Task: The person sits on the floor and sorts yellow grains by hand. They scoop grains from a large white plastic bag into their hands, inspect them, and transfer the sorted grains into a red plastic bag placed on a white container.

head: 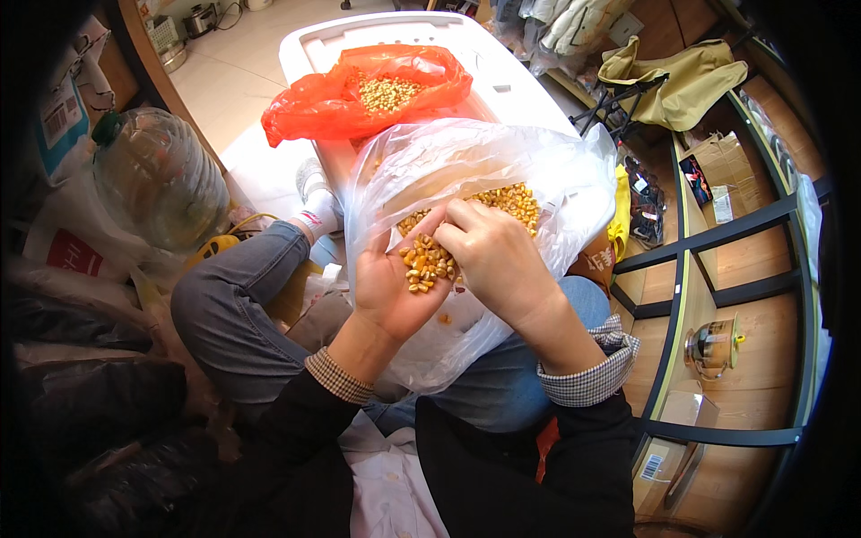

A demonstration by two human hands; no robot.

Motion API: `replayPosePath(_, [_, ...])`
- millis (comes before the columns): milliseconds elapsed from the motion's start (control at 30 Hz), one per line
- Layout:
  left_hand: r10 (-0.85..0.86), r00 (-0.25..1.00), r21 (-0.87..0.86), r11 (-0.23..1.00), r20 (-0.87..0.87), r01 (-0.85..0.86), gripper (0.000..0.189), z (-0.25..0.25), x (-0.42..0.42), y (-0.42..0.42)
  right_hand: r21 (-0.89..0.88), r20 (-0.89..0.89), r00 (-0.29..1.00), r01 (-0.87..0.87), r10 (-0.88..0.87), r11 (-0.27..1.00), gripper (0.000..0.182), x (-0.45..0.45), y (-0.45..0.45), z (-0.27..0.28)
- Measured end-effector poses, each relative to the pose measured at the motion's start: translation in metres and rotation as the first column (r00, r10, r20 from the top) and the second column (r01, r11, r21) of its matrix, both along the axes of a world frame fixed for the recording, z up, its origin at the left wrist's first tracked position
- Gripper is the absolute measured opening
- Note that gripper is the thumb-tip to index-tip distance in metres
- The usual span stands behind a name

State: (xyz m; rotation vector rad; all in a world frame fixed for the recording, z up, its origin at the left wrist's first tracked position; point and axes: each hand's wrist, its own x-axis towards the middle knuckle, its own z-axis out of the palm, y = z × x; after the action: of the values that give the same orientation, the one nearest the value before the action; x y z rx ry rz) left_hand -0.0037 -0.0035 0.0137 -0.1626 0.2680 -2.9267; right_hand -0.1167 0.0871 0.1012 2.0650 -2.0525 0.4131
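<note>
My left hand [390, 289] lies palm up and cups a small heap of yellow corn kernels [427, 262]. Over its fingers, my right hand [494, 252] bends down with its fingertips at the edge of that heap; whether it pinches a kernel is hidden. Beneath both hands a clear plastic bag [565, 171] spreads open, with more loose corn kernels [511, 204] inside. Farther back, an open red plastic bag [303, 107] holds pale yellow-green beans or peas [390, 92].
Both bags rest on a white plastic table [531, 94]. A large clear water bottle [161, 178] stands at left. On the right are a shelf unit [683, 296] with a glass teapot [713, 346] and a khaki folding stool [693, 84]. A person's foot [319, 202] shows beside the table.
</note>
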Motion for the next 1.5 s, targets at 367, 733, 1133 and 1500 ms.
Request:
replayPosePath(367, [-0.006,0.940,0.015,1.000,-0.342,0.012,0.074,-0.012,-0.007,0.001,-0.016,0.266,0.964,0.001,0.003,1.000,0.013,0.008,-0.003,0.037])
replayPosePath(733, [0.005,0.978,-0.030,1.000,0.207,0.001,0.072,0.023,-0.001,-0.002,-0.357,0.102,0.994,0.009,0.029,0.934,0.022,-0.031,-0.071,0.080])
replayPosePath(1133, [0.038,0.976,-0.064,0.998,0.213,-0.025,0.072,0.018,-0.002,0.000,0.156,0.511,0.859,-0.071,-0.019,0.985,0.018,-0.001,0.012,0.023])
replayPosePath(1500, [0.046,0.972,-0.064,0.997,0.231,-0.032,0.071,0.018,-0.004,0.001,0.128,0.448,0.894,-0.047,-0.016,0.991,0.011,-0.001,0.005,0.010])
